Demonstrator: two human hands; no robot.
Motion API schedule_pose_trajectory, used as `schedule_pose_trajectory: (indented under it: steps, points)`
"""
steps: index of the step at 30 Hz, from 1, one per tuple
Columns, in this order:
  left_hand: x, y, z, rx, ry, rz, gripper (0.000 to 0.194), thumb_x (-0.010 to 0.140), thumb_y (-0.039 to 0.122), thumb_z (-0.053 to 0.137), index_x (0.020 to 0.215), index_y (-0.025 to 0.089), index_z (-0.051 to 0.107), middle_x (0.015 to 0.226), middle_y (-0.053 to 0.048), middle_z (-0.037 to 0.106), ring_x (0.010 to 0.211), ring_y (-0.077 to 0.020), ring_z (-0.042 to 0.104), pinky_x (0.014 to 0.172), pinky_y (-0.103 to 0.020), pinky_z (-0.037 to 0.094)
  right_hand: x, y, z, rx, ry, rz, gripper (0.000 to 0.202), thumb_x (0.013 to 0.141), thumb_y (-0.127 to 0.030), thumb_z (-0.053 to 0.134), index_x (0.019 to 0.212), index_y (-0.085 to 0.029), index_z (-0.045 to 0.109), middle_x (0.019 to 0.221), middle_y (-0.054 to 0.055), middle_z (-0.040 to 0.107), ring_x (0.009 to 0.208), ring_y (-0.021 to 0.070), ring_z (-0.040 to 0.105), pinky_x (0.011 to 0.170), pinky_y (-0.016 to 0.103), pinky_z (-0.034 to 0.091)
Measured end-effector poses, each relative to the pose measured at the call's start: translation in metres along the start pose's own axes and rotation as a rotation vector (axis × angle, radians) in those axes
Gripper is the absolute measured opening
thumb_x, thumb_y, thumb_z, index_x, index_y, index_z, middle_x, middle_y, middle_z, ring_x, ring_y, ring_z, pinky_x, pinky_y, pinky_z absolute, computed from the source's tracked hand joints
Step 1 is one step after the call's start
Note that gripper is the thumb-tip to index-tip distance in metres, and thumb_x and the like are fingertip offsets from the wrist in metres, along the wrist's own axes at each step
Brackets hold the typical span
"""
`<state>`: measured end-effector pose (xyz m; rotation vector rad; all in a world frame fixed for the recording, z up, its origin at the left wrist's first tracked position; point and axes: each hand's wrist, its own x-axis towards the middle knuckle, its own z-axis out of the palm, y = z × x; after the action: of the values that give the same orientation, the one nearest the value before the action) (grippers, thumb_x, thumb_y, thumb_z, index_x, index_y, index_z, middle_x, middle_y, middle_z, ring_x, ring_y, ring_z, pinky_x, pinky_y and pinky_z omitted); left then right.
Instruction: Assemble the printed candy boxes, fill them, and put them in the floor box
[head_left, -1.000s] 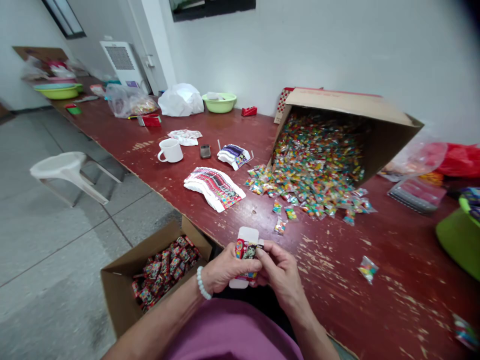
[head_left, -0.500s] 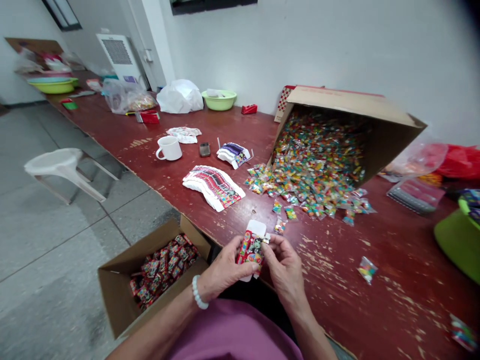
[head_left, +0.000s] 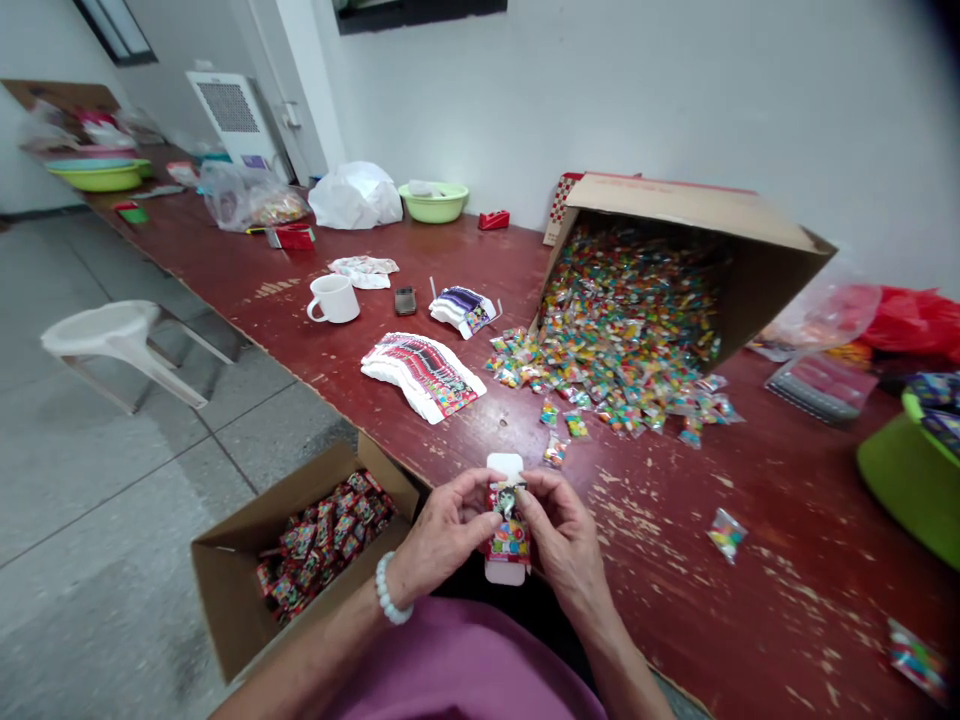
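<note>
Between my two hands, at the table's front edge, is a small printed candy box (head_left: 508, 535) in red with white end flaps sticking out at top and bottom. My left hand (head_left: 450, 525) grips its left side, thumb on the front. My right hand (head_left: 559, 525) pinches the upper right side. Just beyond lie a few small candy packets (head_left: 556, 449). A fanned stack of flat red boxes (head_left: 427, 375) rests farther left on the table. Whether anything is inside the held box is hidden.
A tipped carton (head_left: 697, 205) spills many candy packets across the red table (head_left: 660, 540). Below left, an open carton (head_left: 225, 610) holds filled-looking red boxes. A white mug (head_left: 334, 300), purple flat boxes (head_left: 463, 310) and a green basin (head_left: 900, 480) stand around; a white stool (head_left: 105, 330) is on the floor.
The box has turned from tilted to nearly upright, and its lower white flap now shows fully. Both hands have stayed on it, with the fingers shifted toward its upper end.
</note>
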<state>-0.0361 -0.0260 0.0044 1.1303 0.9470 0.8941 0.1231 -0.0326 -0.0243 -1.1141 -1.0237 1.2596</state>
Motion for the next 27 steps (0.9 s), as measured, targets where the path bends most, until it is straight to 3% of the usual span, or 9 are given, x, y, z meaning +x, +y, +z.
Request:
schedule_pose_trajectory:
  steps: [6,11,17,21,25,27]
  points:
    - [0.001,0.011,0.0,0.196,0.051,-0.004,0.024,0.089,0.037,0.059,0.095,0.017,0.069,0.091,-0.004,0.069,0.084,-0.0187,0.061,0.077,-0.027,0.048,0.005,-0.01,-0.01,-0.083,-0.112,0.096,0.031,0.081,-0.046,0.072,0.076,-0.017,0.064,0.065,-0.002,0.061,0.059,0.0118,0.053,0.059,0.023,0.043]
    - [0.005,0.011,0.0,0.336,0.081,0.033,0.027,0.089,0.04,0.057,0.09,0.017,0.071,0.084,-0.004,0.069,0.08,-0.0194,0.061,0.074,-0.026,0.047,0.008,-0.009,-0.011,0.015,-0.117,0.153,0.032,0.074,-0.047,0.077,0.078,-0.017,0.066,0.069,0.0,0.066,0.062,0.0143,0.058,0.063,0.026,0.048]
    - [0.007,0.005,-0.004,0.306,0.069,0.003,0.026,0.089,0.039,0.058,0.092,0.016,0.07,0.087,-0.005,0.07,0.081,-0.0197,0.062,0.075,-0.026,0.048,0.008,-0.01,-0.016,-0.258,-0.16,0.045,0.03,0.083,-0.046,0.068,0.078,-0.017,0.07,0.073,0.003,0.068,0.067,0.0166,0.058,0.066,0.027,0.047]
    - [0.007,0.003,-0.002,0.264,0.062,-0.019,0.026,0.088,0.039,0.06,0.091,0.016,0.07,0.085,-0.004,0.069,0.079,-0.0187,0.061,0.074,-0.026,0.048,0.009,-0.011,-0.016,-0.242,-0.179,0.042,0.031,0.082,-0.045,0.069,0.071,-0.017,0.065,0.069,0.001,0.063,0.064,0.0149,0.055,0.062,0.026,0.045]
    - [0.009,0.002,0.0,0.194,0.052,-0.009,0.023,0.087,0.038,0.063,0.093,0.017,0.069,0.091,-0.005,0.069,0.083,-0.018,0.061,0.076,-0.025,0.048,0.011,-0.007,-0.011,0.025,-0.077,0.084,0.036,0.074,-0.043,0.079,0.099,-0.022,0.065,0.075,-0.002,0.065,0.067,0.0145,0.059,0.063,0.025,0.048]
    - [0.01,0.0,-0.001,0.1,0.061,-0.003,0.024,0.085,0.037,0.067,0.099,0.018,0.064,0.09,-0.003,0.068,0.081,-0.0158,0.061,0.075,-0.024,0.047,0.012,-0.006,-0.01,0.065,-0.107,0.109,0.038,0.073,-0.04,0.08,0.103,-0.022,0.065,0.078,-0.001,0.067,0.069,0.0144,0.061,0.066,0.025,0.049]
